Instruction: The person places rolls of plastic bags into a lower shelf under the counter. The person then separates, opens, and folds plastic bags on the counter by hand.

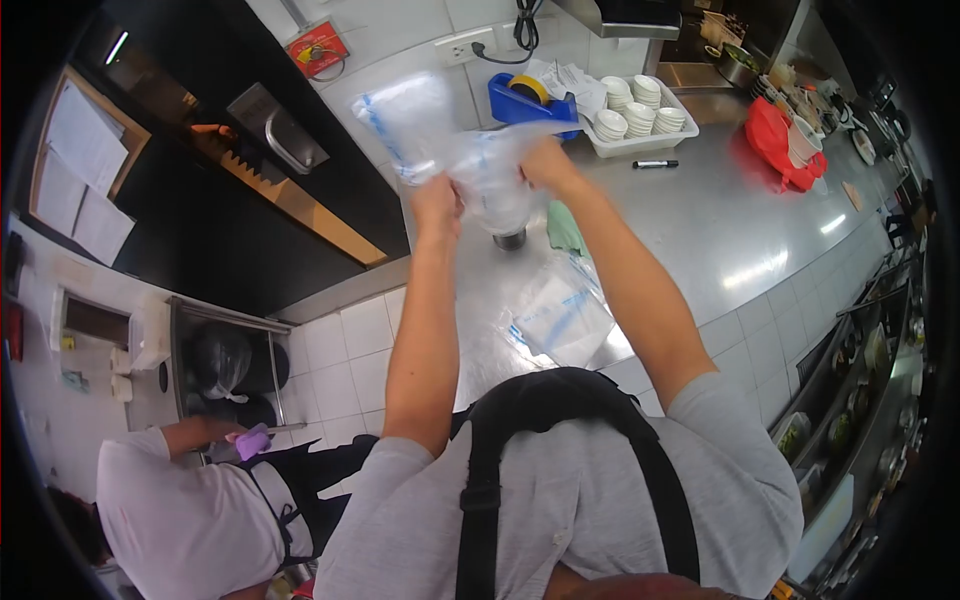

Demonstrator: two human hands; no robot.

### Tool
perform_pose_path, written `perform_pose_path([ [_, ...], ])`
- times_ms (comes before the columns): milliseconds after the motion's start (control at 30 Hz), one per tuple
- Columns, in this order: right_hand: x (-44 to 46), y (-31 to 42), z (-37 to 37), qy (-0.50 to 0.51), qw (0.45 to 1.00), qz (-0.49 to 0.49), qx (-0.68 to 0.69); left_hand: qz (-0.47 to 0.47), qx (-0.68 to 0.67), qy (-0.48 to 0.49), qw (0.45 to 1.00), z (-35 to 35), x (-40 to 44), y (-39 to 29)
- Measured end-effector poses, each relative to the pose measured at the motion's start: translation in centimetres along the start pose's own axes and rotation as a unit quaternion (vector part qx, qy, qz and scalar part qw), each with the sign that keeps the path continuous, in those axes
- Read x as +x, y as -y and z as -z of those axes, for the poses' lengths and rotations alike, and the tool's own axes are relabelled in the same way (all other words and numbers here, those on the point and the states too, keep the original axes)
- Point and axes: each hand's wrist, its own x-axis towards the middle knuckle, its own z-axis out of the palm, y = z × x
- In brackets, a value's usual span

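Note:
Both my hands are raised over the steel counter (690,210), gripping thin clear plastic printed with blue marks. My left hand (438,205) is closed at the lower end of a plastic bag (405,120) that fans up and left. Closed on the plastic too, my right hand (548,168) pinches its right side. Motion blurs the sheet between them, so I cannot tell whether it is one bag or two. Below the plastic, the dark base of a round object (510,240) shows. A green cloth (566,230) and flat plastic bags (565,320) lie nearer me.
Behind my right hand stand a blue tape dispenser (535,103) and a white tray (645,140) of small stacked cups. A black marker (655,164) and a red bag (775,145) lie farther right. Another person (200,500) in an apron is at lower left.

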Motion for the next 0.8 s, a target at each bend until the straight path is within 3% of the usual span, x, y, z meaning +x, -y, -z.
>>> perform_pose_path([
  [67,1.2,-4.8,-1.7,0.023,0.996,-0.038,0.08,0.069,0.021,0.016,0.997,2.3,1.3,4.3],
  [167,0.1,-3.2,1.7,0.108,0.982,-0.107,0.116,0.041,0.104,0.029,0.993,4.2,1.9,6.0],
  [267,-2.0,-1.5,5.6,0.103,0.977,0.163,0.09,-0.18,0.075,0.056,0.979,3.3,-1.4,2.0],
  [367,-2.9,1.8,4.0,0.158,0.963,0.209,0.057,-0.282,0.004,0.161,0.946,-0.8,-5.2,-1.4],
  [467,-3.2,-2.4,-2.6,0.117,0.984,0.131,0.014,-0.31,0.186,0.143,0.921,-3.4,-4.7,0.8],
  [567,-4.7,-7.2,-7.0,-0.069,0.988,0.135,-0.019,-0.124,0.197,0.262,0.937,-1.3,-1.1,3.6],
  [667,-8.1,-5.8,-7.8,-0.15,0.965,0.178,-0.12,-0.279,0.355,0.175,0.875,-0.6,-1.3,2.9],
  [733,-11.1,-4.8,-7.6,-0.145,0.956,0.224,-0.123,-0.406,0.307,0.088,0.856,-1.7,-4.2,1.3],
  [800,-13.2,-5.0,-7.0,-0.118,0.957,0.237,-0.12,-0.453,0.275,0.034,0.848,-2.1,-6.2,1.1],
])
